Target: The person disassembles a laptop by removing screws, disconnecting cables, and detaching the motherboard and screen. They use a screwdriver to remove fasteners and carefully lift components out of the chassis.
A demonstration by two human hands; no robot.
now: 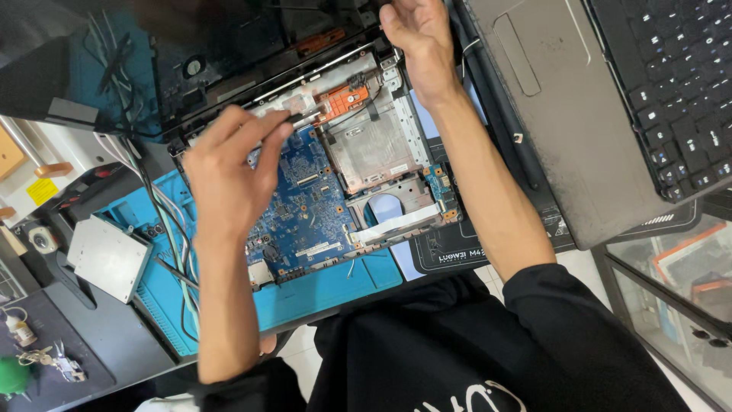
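A person in black sleeves works over an opened laptop base point(366, 145) that lies on a teal rubber work mat point(320, 290) on the table. Inside the base sits a blue rectangular circuit board point(305, 206) dotted with small chips, with a bare silver metal drive bay point(374, 149) beside it and an orange plastic bracket point(345, 99) at the bay's far corner.

The left hand point(229, 175) hovers over the near left part of the blue board, thumb and forefinger pinched together on a thin silver tool point(301, 117) whose tip points toward the orange bracket; what kind of tool it is cannot be told. The right hand point(418, 42) rests at the far edge of the base, just past the bracket, its fingers curled loosely against the frame; whether it grips anything cannot be told.

A flat silver optical drive point(108, 255) lies on the left end of the mat, well apart from the base. A second, grey laptop point(602, 114) with a black keyboard lies open to the right, its palm rest close to the right forearm. A black mouse pad point(457, 248) shows under the base's near right corner. A dark lid panel with loose cables point(221, 53) lies beyond the base.
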